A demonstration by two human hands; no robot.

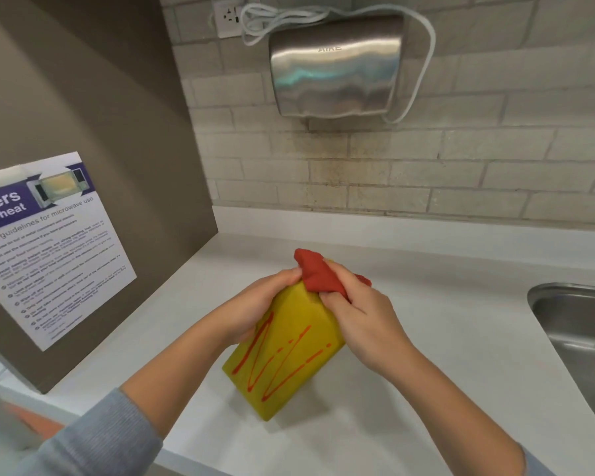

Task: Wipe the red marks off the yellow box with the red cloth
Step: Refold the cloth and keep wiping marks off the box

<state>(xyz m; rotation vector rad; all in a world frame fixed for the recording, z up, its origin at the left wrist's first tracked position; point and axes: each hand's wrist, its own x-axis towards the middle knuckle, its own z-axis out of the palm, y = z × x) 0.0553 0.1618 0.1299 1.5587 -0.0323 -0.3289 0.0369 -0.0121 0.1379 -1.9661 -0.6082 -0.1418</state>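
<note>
Red cloth (318, 274) pinched by right hand (361, 312) atop yellow box (282, 359).

A steel hand dryer (335, 65) hangs on the pale brick wall (495, 159) above a white counter (426, 338) with a sink (577, 334).

The yellow box (282, 352) looks smooth and faintly glossy, while the red cloth (318, 274) is soft, matt fabric. The hand dryer (335, 67) and sink (577, 324) are brushed, shiny metal. The counter (426, 389) is smooth white, the wall tiles (461, 166) matt and stained, the notice (49, 245) glossy paper.
</note>
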